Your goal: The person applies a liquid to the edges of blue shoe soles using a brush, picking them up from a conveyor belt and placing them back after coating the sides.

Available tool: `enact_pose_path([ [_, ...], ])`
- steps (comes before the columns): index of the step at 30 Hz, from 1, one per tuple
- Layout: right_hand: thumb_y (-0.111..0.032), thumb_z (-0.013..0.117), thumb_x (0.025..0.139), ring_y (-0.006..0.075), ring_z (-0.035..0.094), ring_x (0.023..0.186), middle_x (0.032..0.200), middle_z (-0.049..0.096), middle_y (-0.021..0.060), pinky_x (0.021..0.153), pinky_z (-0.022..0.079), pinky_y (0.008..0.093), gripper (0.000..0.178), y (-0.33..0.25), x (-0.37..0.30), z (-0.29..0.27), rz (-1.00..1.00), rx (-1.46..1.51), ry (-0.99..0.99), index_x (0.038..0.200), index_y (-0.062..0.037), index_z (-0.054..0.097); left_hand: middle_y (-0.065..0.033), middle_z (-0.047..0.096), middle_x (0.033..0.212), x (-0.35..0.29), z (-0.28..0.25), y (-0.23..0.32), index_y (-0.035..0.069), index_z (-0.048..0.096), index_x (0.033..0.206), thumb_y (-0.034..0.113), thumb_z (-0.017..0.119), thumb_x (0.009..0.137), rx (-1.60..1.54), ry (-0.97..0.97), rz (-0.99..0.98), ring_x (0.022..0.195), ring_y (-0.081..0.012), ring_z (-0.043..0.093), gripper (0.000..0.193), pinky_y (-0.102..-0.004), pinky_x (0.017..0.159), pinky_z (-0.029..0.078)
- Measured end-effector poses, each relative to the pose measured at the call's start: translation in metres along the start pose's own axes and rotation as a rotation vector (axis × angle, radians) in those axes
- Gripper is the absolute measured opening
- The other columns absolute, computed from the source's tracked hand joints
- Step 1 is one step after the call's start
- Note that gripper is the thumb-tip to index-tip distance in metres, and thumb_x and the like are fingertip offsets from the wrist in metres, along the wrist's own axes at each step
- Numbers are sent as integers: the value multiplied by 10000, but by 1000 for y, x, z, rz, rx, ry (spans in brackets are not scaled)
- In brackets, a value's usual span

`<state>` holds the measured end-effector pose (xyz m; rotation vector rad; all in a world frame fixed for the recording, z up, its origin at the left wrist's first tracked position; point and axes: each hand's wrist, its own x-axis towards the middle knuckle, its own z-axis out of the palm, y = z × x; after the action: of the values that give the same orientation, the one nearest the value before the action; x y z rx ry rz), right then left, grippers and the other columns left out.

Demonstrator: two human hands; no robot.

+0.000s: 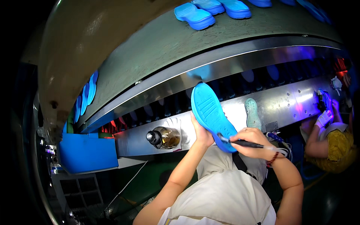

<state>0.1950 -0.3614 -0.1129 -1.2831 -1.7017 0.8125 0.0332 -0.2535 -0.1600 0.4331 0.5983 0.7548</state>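
A bright blue shoe sole is held tilted above my lap, its grooved inner face turned up. My left hand grips its left edge, fingers hidden beneath it. In my right hand is a dark-handled brush, pinched between thumb and fingers. The brush tip meets the sole near its lower end. On the metal ledge to the right of the sole lies a pale green sole-shaped piece. A bottle with a dark cap and amber contents stands on the ledge left of my left hand.
Several blue soles rest on the green conveyor belt ahead, behind a raised metal rail. A white glove lies by the bottle. A blue box stands at left. At far right, a gloved co-worker's hand holds a shoe.
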Motion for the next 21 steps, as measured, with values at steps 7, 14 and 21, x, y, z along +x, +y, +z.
enact_pose_path([
  [7, -74, 671, 738, 110, 608, 737, 823, 650, 77, 644, 484, 227, 200, -9, 38, -26, 166, 475, 350, 918, 10, 644, -195, 463, 1221, -11, 22, -6, 74, 304, 1326, 787, 153, 730, -216, -105, -199, 1084, -355, 485, 941, -495, 920, 390],
  [14, -58, 682, 707, 149, 618, 716, 797, 651, 115, 666, 489, 262, 178, -10, 30, -20, 36, 548, 93, 874, 0, 667, -140, 451, 1243, -24, 39, 7, 105, 320, 1320, 749, 170, 766, 55, -33, -54, 1083, -284, 483, 863, -435, 937, 392],
  [21, -30, 693, 697, 167, 618, 829, 889, 653, 117, 750, 483, 270, 200, -8, 33, -24, -137, 458, -138, 894, -13, 661, -207, 545, 1043, -9, 26, 14, 26, 390, 1228, 830, 123, 682, -173, -404, -1, 902, -313, 565, 1008, -432, 799, 469],
])
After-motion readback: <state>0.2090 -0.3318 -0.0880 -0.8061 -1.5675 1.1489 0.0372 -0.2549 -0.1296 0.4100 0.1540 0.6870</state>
